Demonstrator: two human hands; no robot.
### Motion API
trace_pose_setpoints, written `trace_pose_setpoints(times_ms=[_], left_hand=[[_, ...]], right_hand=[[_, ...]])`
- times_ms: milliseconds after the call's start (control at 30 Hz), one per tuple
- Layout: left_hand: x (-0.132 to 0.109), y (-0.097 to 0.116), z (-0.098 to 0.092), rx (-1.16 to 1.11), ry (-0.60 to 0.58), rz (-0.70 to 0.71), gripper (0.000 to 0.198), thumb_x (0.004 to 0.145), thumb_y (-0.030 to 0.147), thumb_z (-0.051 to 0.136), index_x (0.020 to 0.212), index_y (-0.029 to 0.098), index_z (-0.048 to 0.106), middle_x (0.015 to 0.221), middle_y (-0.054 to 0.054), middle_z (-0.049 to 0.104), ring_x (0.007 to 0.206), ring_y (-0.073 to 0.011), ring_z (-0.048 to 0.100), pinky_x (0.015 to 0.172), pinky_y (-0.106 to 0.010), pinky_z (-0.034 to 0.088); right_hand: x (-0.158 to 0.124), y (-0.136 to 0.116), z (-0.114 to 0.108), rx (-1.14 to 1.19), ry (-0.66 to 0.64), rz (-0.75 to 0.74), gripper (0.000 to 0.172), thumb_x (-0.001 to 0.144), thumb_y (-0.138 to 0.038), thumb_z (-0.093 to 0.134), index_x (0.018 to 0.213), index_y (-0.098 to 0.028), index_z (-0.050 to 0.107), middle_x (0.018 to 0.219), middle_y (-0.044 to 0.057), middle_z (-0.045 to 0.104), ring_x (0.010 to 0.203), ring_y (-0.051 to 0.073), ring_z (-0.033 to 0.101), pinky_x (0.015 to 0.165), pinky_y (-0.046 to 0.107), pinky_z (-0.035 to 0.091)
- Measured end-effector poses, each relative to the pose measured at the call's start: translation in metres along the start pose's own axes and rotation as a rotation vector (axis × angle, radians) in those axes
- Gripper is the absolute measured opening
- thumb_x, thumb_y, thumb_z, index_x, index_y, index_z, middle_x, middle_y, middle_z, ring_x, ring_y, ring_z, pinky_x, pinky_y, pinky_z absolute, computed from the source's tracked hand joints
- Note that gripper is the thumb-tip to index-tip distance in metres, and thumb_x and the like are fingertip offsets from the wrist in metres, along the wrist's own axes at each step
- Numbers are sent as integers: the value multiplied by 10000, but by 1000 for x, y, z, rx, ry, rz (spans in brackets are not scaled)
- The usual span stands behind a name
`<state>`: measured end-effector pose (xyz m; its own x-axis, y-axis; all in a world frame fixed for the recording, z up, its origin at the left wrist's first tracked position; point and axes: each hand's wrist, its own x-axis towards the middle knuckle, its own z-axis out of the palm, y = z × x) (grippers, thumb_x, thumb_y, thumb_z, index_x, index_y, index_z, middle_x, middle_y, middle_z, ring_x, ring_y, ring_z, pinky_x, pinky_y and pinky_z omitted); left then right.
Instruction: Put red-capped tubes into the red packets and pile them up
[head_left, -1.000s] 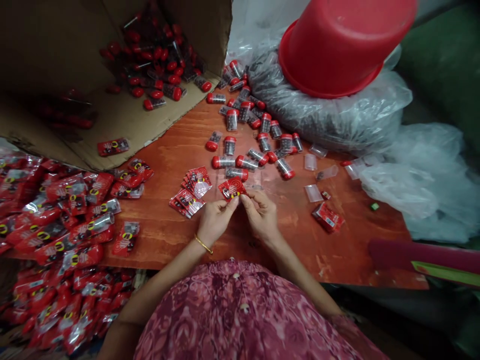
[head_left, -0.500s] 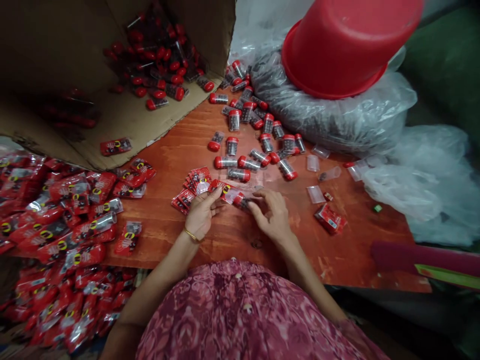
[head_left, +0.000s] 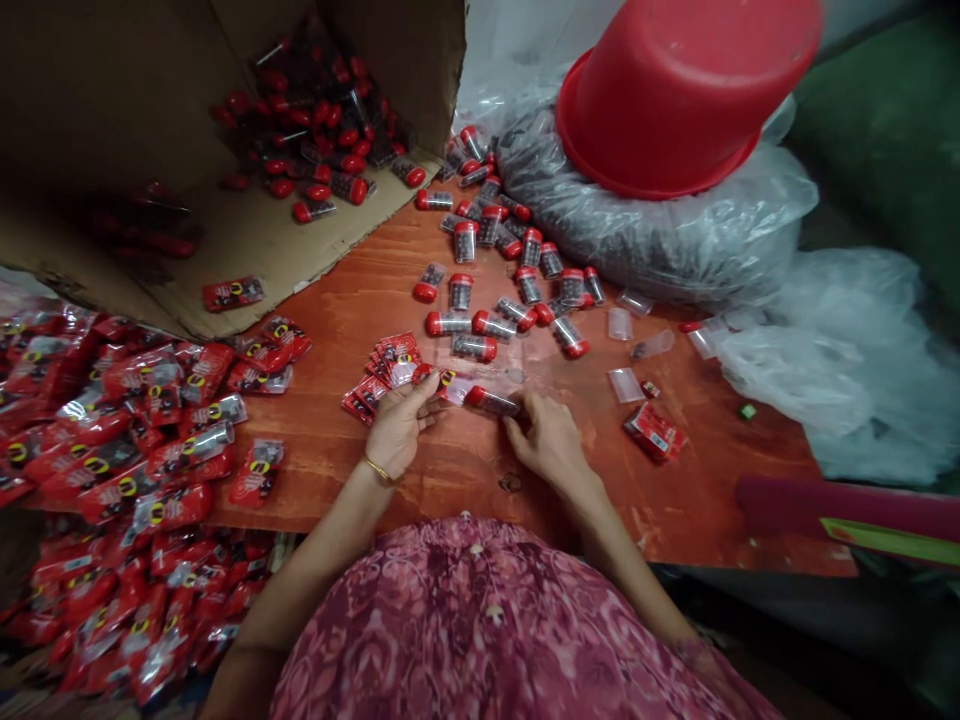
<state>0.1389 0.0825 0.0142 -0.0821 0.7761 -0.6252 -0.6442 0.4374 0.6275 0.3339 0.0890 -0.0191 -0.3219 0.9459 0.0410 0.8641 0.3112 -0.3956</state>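
My left hand pinches a red printed card packet between thumb and fingers, with its clear part pointing right. Up against that clear end lies a small clear bottle with a red cap and dark contents, cap toward the left. The fingers of my right hand are closed on the bottle's far end. Whether the cap is inside the packet's mouth I cannot tell. Close behind my left hand, several red cards lie fanned out on the orange wooden table.
Many red-capped bottles lie behind my hands. A cardboard box with more bottles is at the back left, above a heap of filled red packets. A red tub rests on a plastic sack. Loose clear tubes lie right.
My right hand has shifted slightly right and its fingers have curled onto the bottle's end. More of the bottle now shows between my hands. My left hand keeps its pinch on the packet.
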Motion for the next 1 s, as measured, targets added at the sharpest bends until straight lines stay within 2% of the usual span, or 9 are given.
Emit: trace_pose_setpoints(times_ms=[133,233,433,533,633,767,867,1000], left_hand=[[1,2,-4,-1,4,2,276,546,320,790,696,155,627,596,11,668,537,-91,619,551,-190,481],[0,7,-5,-13,7,-17,241,579,302,775,711,162,629,589,15,665,541,-88,617,556,-189,475],[0,8,-5,-17,3,32,260,538,313,794,677,159,637,599,13,667,539,-91,609,555,-196,462],[-1,4,-3,38,-27,86,325,476,375,814,637,150,643,594,9,668,546,-91,603,565,-194,457],[-3,2,-1,97,-47,159,348,452,411,816,594,140,648,586,10,661,556,-86,584,595,-198,457],[-4,0,-3,175,-84,271,308,519,402,792,617,134,677,603,8,656,591,-91,566,645,-216,455],[-1,-3,-8,223,-110,307,281,581,393,762,665,134,692,640,0,663,612,-100,563,658,-230,454],[2,-7,-11,287,-119,355,258,635,381,730,704,134,700,666,-2,667,628,-103,563,668,-232,448]], right_hand=[[4,-6,1,-105,10,-62,285,820,-347,498,1024,-156,555,987,135,621,865,264,533,696,351,366],[6,-6,4,-2,10,-26,229,833,-338,486,938,-153,570,895,124,625,805,246,535,678,348,382],[-3,-11,-7,767,52,70,231,851,-389,461,946,-191,530,707,0,574,566,124,506,519,244,417],[-8,-23,-21,953,12,95,227,818,-413,515,853,-191,545,577,-41,506,453,88,438,435,210,369],[-6,-32,-30,1001,-17,108,240,780,-427,563,768,-188,540,539,-47,492,427,76,409,409,200,339],[-1,-35,-29,1013,-50,124,266,752,-445,589,729,-183,547,534,-43,498,414,69,391,401,200,327],[1,-35,-25,1041,-66,156,263,744,-439,599,746,-179,556,540,-40,511,410,68,396,392,198,325],[1,-36,-20,1094,-26,213,287,728,-451,613,797,-177,561,550,-44,523,403,62,404,381,188,333]])
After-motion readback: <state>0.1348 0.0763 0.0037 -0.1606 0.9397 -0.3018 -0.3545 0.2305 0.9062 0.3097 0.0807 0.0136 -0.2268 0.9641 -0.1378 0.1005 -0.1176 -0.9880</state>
